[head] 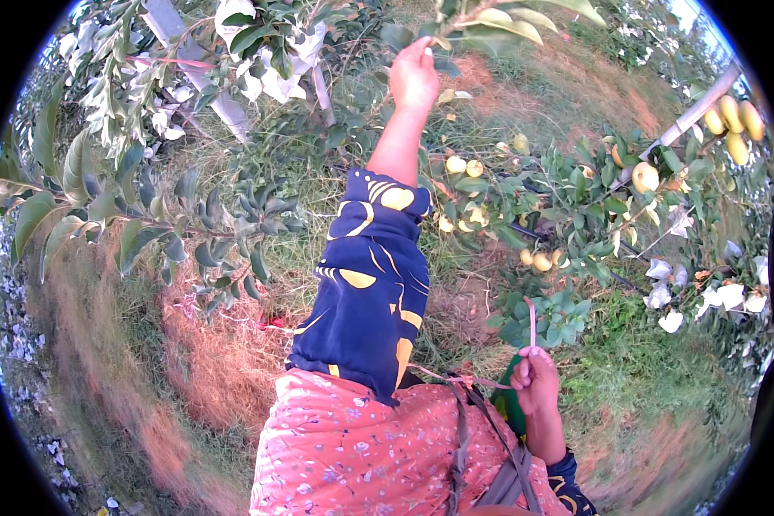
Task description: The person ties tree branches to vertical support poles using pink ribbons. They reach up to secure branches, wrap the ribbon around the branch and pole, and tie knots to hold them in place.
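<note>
My left hand (416, 80) reaches far forward, its fingertips closed on a leafy branch (467, 22) at the top of the view. The leaves there are partly blurred, and the exact grip point is hard to see. Close to my waist on the right, my right hand (536, 380) pinches a thin pink strip (532, 322). One end sticks up above the fist. Another length runs left from that hand to the front of the pink floral apron (355, 438), where dark straps (461, 438) hang.
Yellow fruit (645, 177) hangs among leaves at the right, near a slanting pole (696, 113). White bags or wraps (277, 74) hang on branches at both sides. A leafy branch (135, 222) juts in from the left. Another post (197, 71) slants at upper left above grass (213, 361).
</note>
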`<state>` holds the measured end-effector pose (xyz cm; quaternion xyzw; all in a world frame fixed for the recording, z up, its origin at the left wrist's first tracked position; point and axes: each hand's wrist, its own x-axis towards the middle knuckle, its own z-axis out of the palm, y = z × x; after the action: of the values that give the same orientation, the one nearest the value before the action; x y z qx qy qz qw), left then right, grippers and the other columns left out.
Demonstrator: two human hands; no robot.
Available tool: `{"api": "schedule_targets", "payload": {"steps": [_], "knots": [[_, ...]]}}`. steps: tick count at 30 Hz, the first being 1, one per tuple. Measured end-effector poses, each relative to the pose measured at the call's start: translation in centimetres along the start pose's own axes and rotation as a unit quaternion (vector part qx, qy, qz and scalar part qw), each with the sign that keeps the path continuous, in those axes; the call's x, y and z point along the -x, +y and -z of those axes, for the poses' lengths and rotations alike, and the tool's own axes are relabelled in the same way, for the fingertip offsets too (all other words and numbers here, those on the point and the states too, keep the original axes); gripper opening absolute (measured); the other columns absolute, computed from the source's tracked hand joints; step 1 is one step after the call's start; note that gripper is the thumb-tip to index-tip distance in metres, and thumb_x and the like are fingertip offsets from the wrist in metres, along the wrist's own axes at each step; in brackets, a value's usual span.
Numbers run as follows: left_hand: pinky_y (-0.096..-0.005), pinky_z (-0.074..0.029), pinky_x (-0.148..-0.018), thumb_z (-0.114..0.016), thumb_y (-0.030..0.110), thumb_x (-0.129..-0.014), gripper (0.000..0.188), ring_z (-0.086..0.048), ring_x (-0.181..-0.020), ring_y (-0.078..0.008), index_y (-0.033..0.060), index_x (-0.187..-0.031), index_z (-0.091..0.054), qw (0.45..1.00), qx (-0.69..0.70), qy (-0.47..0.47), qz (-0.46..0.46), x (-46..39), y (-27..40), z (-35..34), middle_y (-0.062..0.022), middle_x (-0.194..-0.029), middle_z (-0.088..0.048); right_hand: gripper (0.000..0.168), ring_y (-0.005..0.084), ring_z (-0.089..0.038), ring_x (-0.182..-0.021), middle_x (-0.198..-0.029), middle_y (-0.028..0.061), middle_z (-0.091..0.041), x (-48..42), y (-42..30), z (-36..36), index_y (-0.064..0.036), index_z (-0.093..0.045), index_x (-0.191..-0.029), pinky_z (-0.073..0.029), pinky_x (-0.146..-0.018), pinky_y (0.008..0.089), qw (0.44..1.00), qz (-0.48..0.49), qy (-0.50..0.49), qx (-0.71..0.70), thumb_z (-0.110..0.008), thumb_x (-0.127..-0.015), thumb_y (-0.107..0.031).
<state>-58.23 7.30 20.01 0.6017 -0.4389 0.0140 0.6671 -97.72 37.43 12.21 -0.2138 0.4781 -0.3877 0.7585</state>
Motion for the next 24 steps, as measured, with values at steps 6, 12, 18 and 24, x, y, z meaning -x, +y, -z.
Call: {"api": "schedule_targets", "payload": {"steps": [6, 12, 18, 24], "knots": [[-0.0381, -0.039, -0.098, -0.052, 0.007, -0.085, 0.039, -0.050, -0.110, -0.0322, 0.0070, -0.124, -0.051, 0.942, -0.154, -0.261, -0.142, 15.4, -3.3, -5.2, -0.0132, -0.127, -0.052, 0.018, 0.0088, -0.034, -0.043, -0.057, 0.0018, -0.045, -0.8, 0.3, 0.4, -0.002, -0.053, -0.092, -0.029, -0.040, 0.0242, 1.000, -0.020, -0.005, 0.002, -0.043, -0.095, -0.017], [-0.0393, -0.038, -0.099, -0.049, 0.001, -0.079, 0.057, -0.048, -0.113, -0.0318, 0.0098, -0.134, -0.039, 0.850, -0.249, -0.460, -0.068, 24.6, -5.6, -4.7, -0.0109, -0.138, -0.041, 0.018, 0.0087, -0.033, -0.044, -0.057, 0.0016, -0.044, -1.0, -0.2, 1.4, -0.002, -0.052, -0.092, -0.028, -0.041, 0.0243, 0.999, -0.033, 0.008, 0.005, -0.043, -0.095, -0.017], [-0.0424, -0.035, -0.102, -0.048, 0.001, -0.079, 0.067, -0.041, -0.124, -0.0316, 0.0186, -0.141, -0.028, 0.824, -0.315, -0.461, -0.097, 24.2, -4.9, -4.0, -0.0023, -0.145, -0.031, 0.017, 0.0082, -0.032, -0.044, -0.057, 0.0010, -0.044, -1.5, -0.7, 3.5, -0.002, -0.052, -0.091, -0.027, -0.041, 0.0237, 0.999, -0.037, 0.002, -0.006, -0.043, -0.095, -0.016], [-0.0439, -0.035, -0.102, -0.051, 0.004, -0.079, 0.069, -0.041, -0.124, -0.0311, 0.0220, -0.141, -0.027, 0.813, -0.336, -0.470, -0.068, 24.1, -4.4, -3.9, 0.0004, -0.148, -0.025, 0.018, 0.0076, -0.032, -0.043, -0.056, 0.0004, -0.042, -2.2, -2.0, 4.5, -0.002, -0.053, -0.093, -0.028, -0.041, 0.0232, 0.999, -0.034, -0.015, 0.004, -0.043, -0.095, -0.017]]}}
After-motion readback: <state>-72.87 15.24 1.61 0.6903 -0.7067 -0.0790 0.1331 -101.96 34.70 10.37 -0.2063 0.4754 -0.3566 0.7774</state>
